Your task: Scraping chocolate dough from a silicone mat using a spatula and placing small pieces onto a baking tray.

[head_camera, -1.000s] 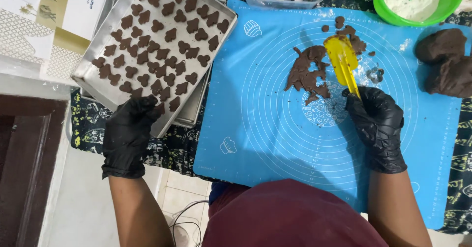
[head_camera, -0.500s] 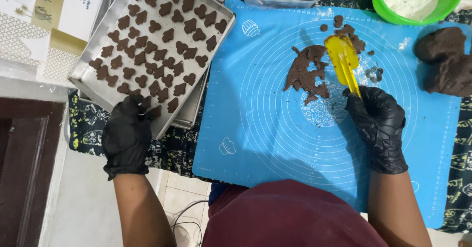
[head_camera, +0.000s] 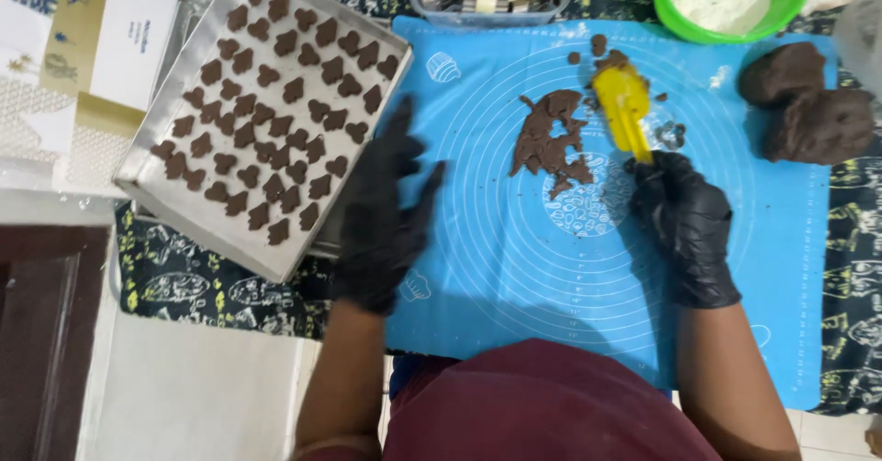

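A yellow scraper (head_camera: 623,103) lies tilted over ragged brown dough scraps (head_camera: 551,140) on the blue mat.

Table cover: you see a dark patterned cloth (head_camera: 211,286) under everything.
Floor: pale tiles (head_camera: 184,397) lie below the table edge.
Left side: you have dark wooden furniture (head_camera: 41,332).
Light: even, soft shadows.
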